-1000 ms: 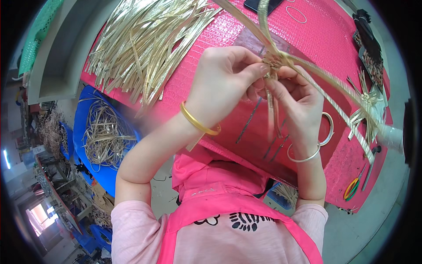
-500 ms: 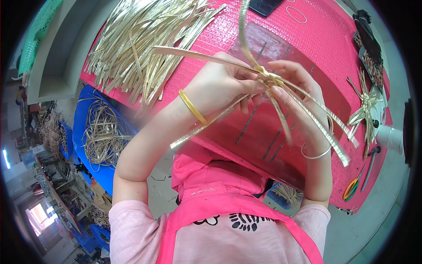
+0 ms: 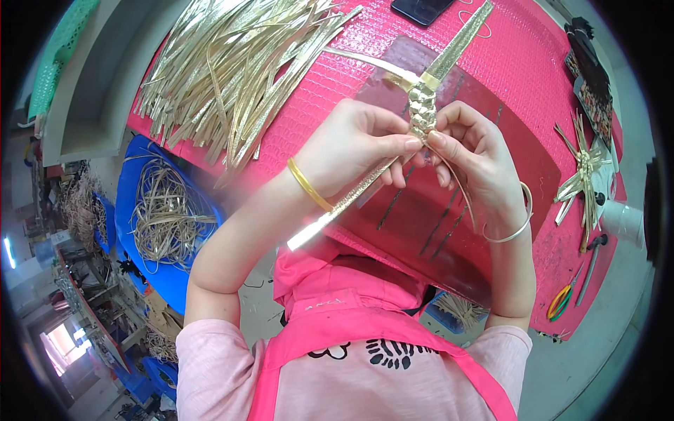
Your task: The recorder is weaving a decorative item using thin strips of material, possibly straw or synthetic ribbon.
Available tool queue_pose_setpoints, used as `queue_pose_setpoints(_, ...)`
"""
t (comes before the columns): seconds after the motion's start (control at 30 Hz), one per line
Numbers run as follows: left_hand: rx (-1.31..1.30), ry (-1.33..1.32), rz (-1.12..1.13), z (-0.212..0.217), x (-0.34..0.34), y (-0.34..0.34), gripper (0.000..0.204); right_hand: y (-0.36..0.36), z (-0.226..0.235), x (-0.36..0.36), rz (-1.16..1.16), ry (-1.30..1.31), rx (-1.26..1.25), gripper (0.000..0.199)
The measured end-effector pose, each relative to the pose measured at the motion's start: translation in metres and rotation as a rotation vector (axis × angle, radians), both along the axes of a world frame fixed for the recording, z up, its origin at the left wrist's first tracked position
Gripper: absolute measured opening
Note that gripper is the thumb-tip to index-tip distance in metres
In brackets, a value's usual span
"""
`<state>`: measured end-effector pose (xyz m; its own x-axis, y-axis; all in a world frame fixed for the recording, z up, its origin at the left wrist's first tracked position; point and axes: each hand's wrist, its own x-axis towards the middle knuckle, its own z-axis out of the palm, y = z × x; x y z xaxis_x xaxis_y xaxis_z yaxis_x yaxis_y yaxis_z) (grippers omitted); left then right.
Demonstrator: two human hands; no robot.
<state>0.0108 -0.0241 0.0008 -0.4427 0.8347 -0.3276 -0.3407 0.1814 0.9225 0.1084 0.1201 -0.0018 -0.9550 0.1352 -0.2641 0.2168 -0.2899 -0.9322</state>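
Between my two hands hangs a braided piece of gold strips (image 3: pixel 422 111), its woven middle upright above my fingertips. One wide strip end points up and away, and a narrower one stretches left toward the pile. My left hand (image 3: pixel 365 137) pinches the lower left side of the braid with thumb and forefinger. A loose gold strip runs from there down to the left, past my wrist. My right hand (image 3: pixel 472 144) pinches the lower right side, thumb against the braid. Another strip hangs below the right fingers. Part of the weave is hidden behind my fingertips.
A large pile of gold strips (image 3: pixel 239 63) lies at the left on the pink table cover (image 3: pixel 516 49). A dark red board (image 3: pixel 505 189) is under my hands. Scissors (image 3: pixel 559 303), a knotted gold bundle (image 3: pixel 586 165) and a phone (image 3: pixel 421 10) lie around. A blue bin (image 3: pixel 133 210) stands left.
The gold piece has been turned: its braided middle now stands upright and shows, where strips fanned out to the right before. Both hands still grip it, now at its lower end.
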Motion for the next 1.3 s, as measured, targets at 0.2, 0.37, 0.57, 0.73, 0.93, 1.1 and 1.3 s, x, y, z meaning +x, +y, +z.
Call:
queue_pose_setpoints(0.2, -0.011, -0.252, -0.070, -0.006, -0.002, -0.005, 0.021, 0.000, -0.008, 0.002, -0.017, -0.041, -0.060, 0.015)
queue_pose_setpoints(0.37, -0.045, -0.228, -0.001, -0.011, 0.009, -0.004, 0.019, 0.001, -0.010, 0.011, 0.032, -0.021, -0.021, 0.015)
queue_pose_setpoints(0.57, -0.088, -0.159, 0.017, -0.010, 0.016, -0.004, 0.018, 0.041, -0.016, 0.096, -0.152, -0.338, 1.533, 0.032)
queue_pose_setpoints(0.73, -0.034, -0.247, -0.112, -0.008, 0.027, 0.004, 0.016, 0.044, -0.035, 0.125, -0.525, -0.246, 0.478, 0.017)
queue_pose_setpoints(0.93, -0.009, -0.309, -0.307, -0.002, 0.034, 0.000, 0.016, 0.012, -0.033, 0.108, -0.551, 0.401, -0.616, 0.033)
queue_pose_setpoints(1.1, 0.136, -0.160, -0.251, -0.014, 0.039, -0.008, 0.017, -0.007, -0.024, 0.088, -0.499, 0.460, -0.992, 0.020)
queue_pose_setpoints(1.3, 0.216, -0.190, -0.223, -0.023, 0.039, -0.005, 0.015, -0.028, -0.012, 0.081, -0.558, 0.528, -1.150, 0.021)
